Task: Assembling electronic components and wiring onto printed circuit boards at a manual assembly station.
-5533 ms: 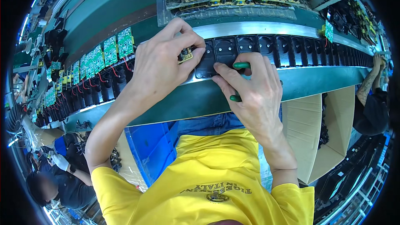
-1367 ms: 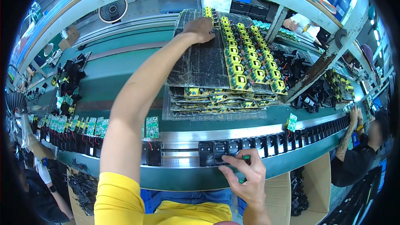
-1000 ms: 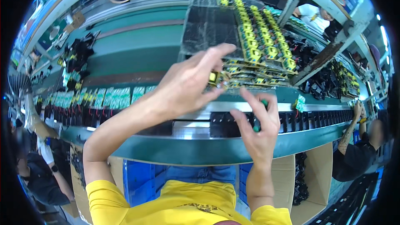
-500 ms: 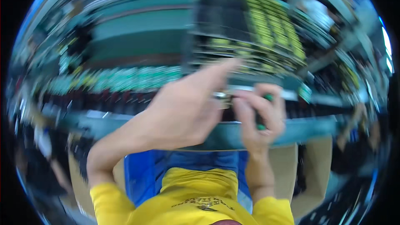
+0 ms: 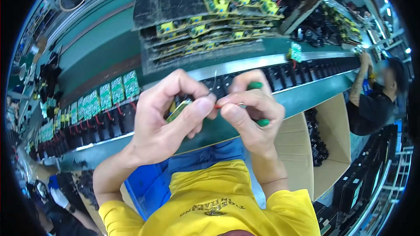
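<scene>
My left hand (image 5: 162,116) is closed around a small circuit board (image 5: 177,111), of which only a yellow-green edge shows by the thumb. From its fingertips a thin dark wire (image 5: 214,82) sticks up. Close beside it, my right hand (image 5: 260,111) pinches a short red wire (image 5: 219,106) between thumb and forefinger. A hand tool with two green handle ends (image 5: 262,123) is tucked into the same hand; its working end is hidden. The two sets of fingertips nearly meet above the green bench's near edge.
Beyond my hands runs a row of black cases (image 5: 288,76), with green circuit boards (image 5: 117,90) on red wires at left. Stacked trays (image 5: 168,0) carry yellow-topped boards. A cardboard box (image 5: 334,126) with black parts stands at right, near another person (image 5: 372,109).
The view has turned and sharpened from blur. My left fingers, stretched out before, are now curled in a pinch. Both hands stay close together, and the green-handled tool remains in my right hand.
</scene>
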`<state>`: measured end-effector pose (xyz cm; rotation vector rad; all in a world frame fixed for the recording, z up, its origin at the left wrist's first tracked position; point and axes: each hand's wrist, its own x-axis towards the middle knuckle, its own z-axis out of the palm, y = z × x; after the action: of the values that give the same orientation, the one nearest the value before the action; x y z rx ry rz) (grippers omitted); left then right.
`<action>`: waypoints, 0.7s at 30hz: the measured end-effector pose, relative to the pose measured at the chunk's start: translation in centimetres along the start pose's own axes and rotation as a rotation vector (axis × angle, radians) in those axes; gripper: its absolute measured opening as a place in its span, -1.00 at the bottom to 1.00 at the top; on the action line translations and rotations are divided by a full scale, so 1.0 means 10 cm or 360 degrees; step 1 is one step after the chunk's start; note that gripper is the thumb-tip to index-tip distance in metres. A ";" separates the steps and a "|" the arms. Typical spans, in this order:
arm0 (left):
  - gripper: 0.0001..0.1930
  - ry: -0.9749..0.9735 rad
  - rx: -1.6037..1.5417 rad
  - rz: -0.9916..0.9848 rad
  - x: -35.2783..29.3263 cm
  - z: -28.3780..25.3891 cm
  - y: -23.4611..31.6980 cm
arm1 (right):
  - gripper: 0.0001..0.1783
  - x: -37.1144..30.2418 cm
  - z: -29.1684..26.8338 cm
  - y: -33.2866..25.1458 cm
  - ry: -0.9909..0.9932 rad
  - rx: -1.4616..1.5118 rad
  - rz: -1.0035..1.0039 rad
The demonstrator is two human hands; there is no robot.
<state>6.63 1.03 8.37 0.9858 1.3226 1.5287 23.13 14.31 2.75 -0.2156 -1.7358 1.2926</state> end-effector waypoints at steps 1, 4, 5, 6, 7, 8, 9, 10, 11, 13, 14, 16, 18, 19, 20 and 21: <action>-0.85 0.0045 0.0070 0.0016 0.03 0.04 -0.02 | -0.80 -0.03 0.02 -0.03 -0.0006 0.0034 0.0041; -0.87 0.0134 0.0236 0.0029 0.16 -0.01 -0.07 | -0.74 -0.11 0.00 -0.03 0.0183 -0.0423 -0.0029; -0.88 0.0094 0.0457 0.0083 0.21 -0.10 -0.09 | -0.74 -0.14 -0.05 0.03 0.0104 -0.0592 -0.0028; -0.89 0.0052 0.0678 0.0135 0.26 -0.21 -0.11 | -0.73 -0.17 -0.10 0.09 0.0020 -0.0758 -0.0027; -0.90 0.0003 0.0896 0.0188 0.29 -0.31 -0.14 | -0.73 -0.19 -0.13 0.15 -0.0066 -0.0924 -0.0028; -0.91 -0.0052 0.1113 0.0242 0.32 -0.37 -0.17 | -0.72 -0.22 -0.14 0.20 -0.0154 -0.1090 -0.0029; -0.91 -0.0058 0.1121 0.0217 0.35 -0.39 -0.20 | -0.72 -0.25 -0.12 0.24 -0.0152 -0.1075 -0.0008; -0.92 -0.0031 0.1230 0.0132 0.36 -0.42 -0.23 | -0.72 -0.27 -0.10 0.29 -0.0183 -0.1186 -0.0053; -0.92 -0.0007 0.1338 0.0049 0.38 -0.44 -0.27 | -0.72 -0.30 -0.08 0.33 -0.0216 -0.1298 -0.0099; -0.93 0.0039 0.1552 -0.0117 0.41 -0.47 -0.34 | -0.71 -0.35 -0.03 0.39 -0.0285 -0.1524 -0.0193; -0.93 0.0032 0.1554 -0.0135 0.43 -0.49 -0.38 | -0.71 -0.35 -0.02 0.40 -0.0288 -0.1515 -0.0176; -0.89 0.0047 0.1514 -0.0036 0.47 -0.52 -0.47 | -0.72 -0.35 0.02 0.41 -0.0253 -0.1524 -0.0181; -0.85 0.0066 0.1472 0.0067 0.48 -0.54 -0.52 | -0.73 -0.34 0.05 0.41 -0.0219 -0.1534 -0.0190; -0.85 0.0062 0.1472 0.0059 0.48 -0.54 -0.52 | -0.73 -0.34 0.05 0.41 -0.0220 -0.1532 -0.0182; -0.84 0.0063 0.1475 0.0035 0.49 -0.53 -0.50 | -0.73 -0.34 0.05 0.41 -0.0222 -0.1530 -0.0178; -0.84 0.0064 0.1479 0.0011 0.50 -0.52 -0.48 | -0.73 -0.34 0.04 0.42 -0.0224 -0.1528 -0.0175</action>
<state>0.67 4.43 3.11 1.5029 2.1172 0.8949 23.17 13.72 -2.61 -0.5667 -2.3389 0.3117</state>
